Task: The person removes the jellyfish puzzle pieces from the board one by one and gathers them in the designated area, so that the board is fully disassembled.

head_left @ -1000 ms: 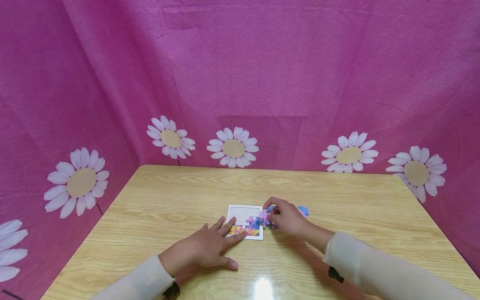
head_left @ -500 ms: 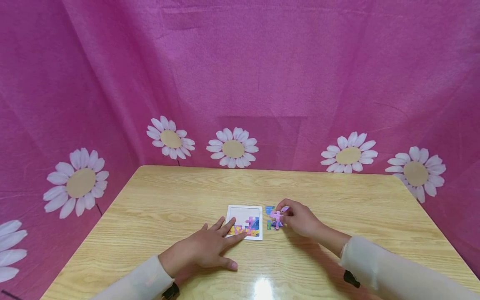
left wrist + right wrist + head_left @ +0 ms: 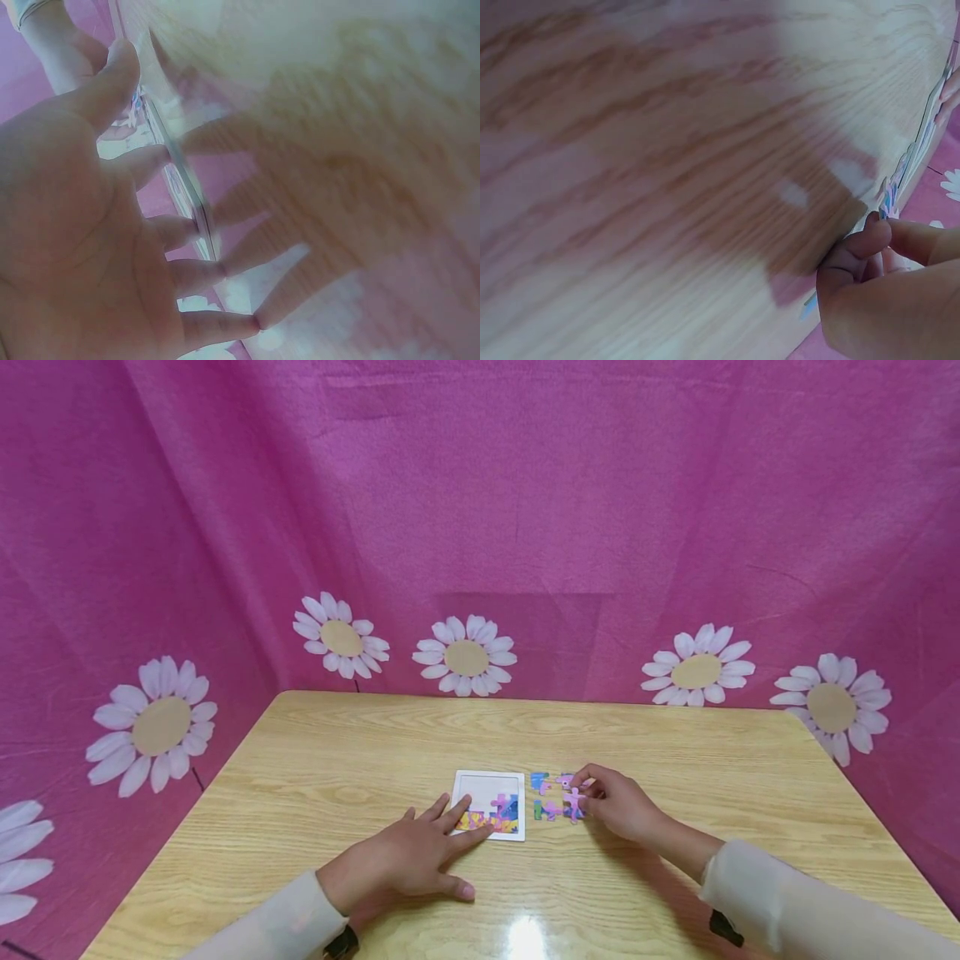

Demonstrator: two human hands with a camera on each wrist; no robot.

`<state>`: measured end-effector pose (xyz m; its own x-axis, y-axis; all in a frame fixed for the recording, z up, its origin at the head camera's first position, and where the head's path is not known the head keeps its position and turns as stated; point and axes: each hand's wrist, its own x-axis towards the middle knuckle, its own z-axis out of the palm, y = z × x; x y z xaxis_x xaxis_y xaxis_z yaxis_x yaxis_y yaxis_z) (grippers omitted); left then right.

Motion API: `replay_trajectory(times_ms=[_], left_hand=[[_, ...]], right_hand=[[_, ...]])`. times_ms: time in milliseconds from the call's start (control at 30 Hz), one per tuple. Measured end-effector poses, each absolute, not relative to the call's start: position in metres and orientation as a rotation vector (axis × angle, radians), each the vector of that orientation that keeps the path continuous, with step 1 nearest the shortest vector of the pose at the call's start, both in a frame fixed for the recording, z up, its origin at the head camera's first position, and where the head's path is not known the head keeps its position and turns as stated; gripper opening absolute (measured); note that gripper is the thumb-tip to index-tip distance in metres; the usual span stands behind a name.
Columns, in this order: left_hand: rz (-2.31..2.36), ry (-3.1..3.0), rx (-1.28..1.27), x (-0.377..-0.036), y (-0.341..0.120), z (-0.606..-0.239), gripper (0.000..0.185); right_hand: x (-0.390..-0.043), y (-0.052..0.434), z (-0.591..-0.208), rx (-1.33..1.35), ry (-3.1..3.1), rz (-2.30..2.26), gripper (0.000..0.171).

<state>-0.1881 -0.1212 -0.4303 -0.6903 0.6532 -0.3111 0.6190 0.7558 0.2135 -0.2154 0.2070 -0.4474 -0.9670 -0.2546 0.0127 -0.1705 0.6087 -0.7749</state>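
Note:
A white puzzle frame [image 3: 491,774] lies on the table, with joined yellow, pink and blue pieces along its lower and right parts. My left hand [image 3: 412,853] rests on the frame's lower left side, fingers spread; the left wrist view shows those fingers [image 3: 206,326] straight. To the right of the frame, my right hand [image 3: 622,806] pinches a pink puzzle piece [image 3: 574,804] between thumb and forefinger. Near it lie a blue-and-pink piece [image 3: 539,782], a green-edged piece [image 3: 537,810] and others partly under the fingers. In the right wrist view the right hand [image 3: 889,277] hides most of the piece.
The wooden table [image 3: 360,752] extends around the frame and pieces. A pink cloth with white daisies [image 3: 466,657] hangs behind and at the sides. Light glares off the table [image 3: 527,935] near its front.
My right hand has moved right, away from the frame, with the pink puzzle piece, and more loose pieces show beside the frame. The left hand has stayed in place.

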Motion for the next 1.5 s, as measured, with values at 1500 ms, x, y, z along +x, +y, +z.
replay_trajectory(times_ms=[1500], left_hand=[[0.194, 2.589, 0.962, -0.19, -0.108, -0.426, 0.081]], right_hand=[[-0.214, 0.21, -0.455, -0.351, 2.743, -1.24, 0.014]])
